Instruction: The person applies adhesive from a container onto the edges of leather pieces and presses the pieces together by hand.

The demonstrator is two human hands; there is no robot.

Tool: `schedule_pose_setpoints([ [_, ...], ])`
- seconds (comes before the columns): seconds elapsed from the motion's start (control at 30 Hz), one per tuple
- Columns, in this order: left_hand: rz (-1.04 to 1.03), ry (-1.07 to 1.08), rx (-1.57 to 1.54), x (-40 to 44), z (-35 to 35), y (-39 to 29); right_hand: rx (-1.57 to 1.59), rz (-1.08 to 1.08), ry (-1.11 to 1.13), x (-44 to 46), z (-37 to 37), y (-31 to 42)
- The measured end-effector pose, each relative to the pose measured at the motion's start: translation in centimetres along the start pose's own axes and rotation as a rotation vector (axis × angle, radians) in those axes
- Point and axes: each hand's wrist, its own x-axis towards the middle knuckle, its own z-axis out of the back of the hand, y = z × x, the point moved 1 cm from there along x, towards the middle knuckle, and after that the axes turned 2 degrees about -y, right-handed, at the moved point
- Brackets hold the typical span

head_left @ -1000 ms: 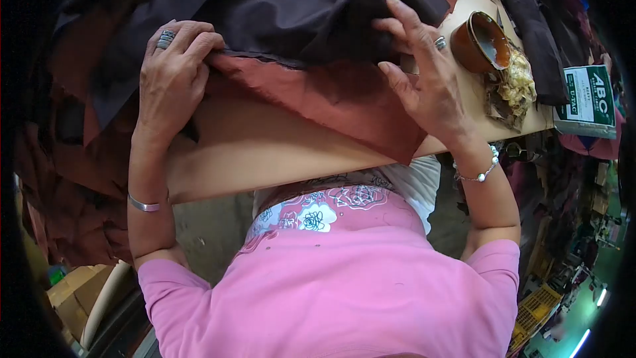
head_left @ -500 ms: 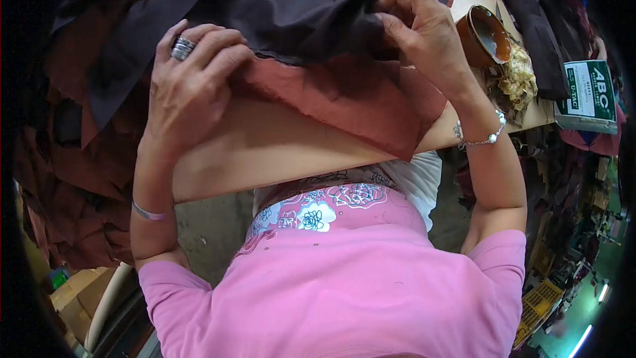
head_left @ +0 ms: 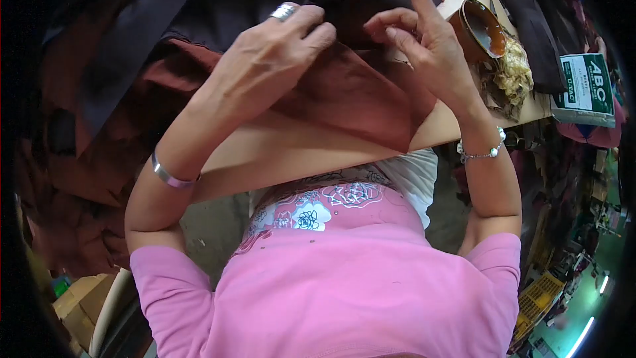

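Observation:
A leather piece (head_left: 358,103), dark on its upper face and reddish brown on its underside, lies partly folded over the board in front of me. My left hand (head_left: 268,60), with a wide silver ring, is closed at the fold line, thumb and fingers pinched on the leather; its fingertips are partly hidden. To its right, my right hand (head_left: 430,47) hovers over the same piece. Its index finger is stretched up with a pale tip, the other fingers are bent, and a gap shows between thumb and fingers.
A pale board (head_left: 265,149) bears the work. On its right, a tilted brown bowl (head_left: 476,30) with amber residue stands by a yellowish crusted clump (head_left: 510,80). Beyond is a green-and-white ABC packet (head_left: 586,90). Reddish-brown leather pieces (head_left: 86,192) are heaped at left.
My left hand has slid right along the fold, closer to my right hand. The dark flap has shifted, and my right hand's thumb and bent fingers have moved slightly down.

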Motion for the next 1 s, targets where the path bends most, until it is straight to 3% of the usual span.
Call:
schedule_pose_setpoints([
  [0.03,-0.004,-0.056,-0.047,-0.3,0.4,0.1,-0.034,0.177,-0.073,0.0,-0.1,-2.4],
  [0.13,-0.036,-0.186,-0.121,-1.4,1.1,0.7,0.015,0.159,-0.142,-0.6,-0.4,-3.1],
  [0.23,-0.013,-0.283,-0.148,-1.9,1.8,0.6,-0.165,-0.031,0.000,-1.3,0.0,1.3],
  [0.43,0.115,-0.391,-0.295,-2.5,2.2,0.9,-0.152,0.322,-0.025,-0.2,-1.7,-1.0],
  [0.53,0.141,-0.414,-0.361,-2.4,2.7,0.7,0.260,0.263,0.108,0.4,-2.7,-1.5],
  [0.7,0.178,-0.425,-0.495,-2.3,2.9,0.7,-0.144,0.673,-0.104,1.6,-2.5,0.8],
  [0.8,0.237,-0.404,-0.550,-2.4,3.0,0.3,-0.306,0.716,-0.139,2.4,-2.1,1.5],
  [0.87,0.239,-0.400,-0.570,-2.4,2.9,0.3,-0.313,0.550,-0.082,2.4,-1.5,3.0],
  [0.93,0.196,-0.409,-0.569,-2.4,2.7,0.7,-0.354,0.539,-0.095,3.7,-0.7,2.1],
  [0.97,0.222,-0.389,-0.550,-2.5,2.8,0.8,-0.392,0.669,-0.149,3.9,-0.7,1.9],
  [1.0,0.249,-0.370,-0.531,-2.6,3.0,0.8,-0.332,0.667,-0.142,3.8,-0.5,2.0],
])
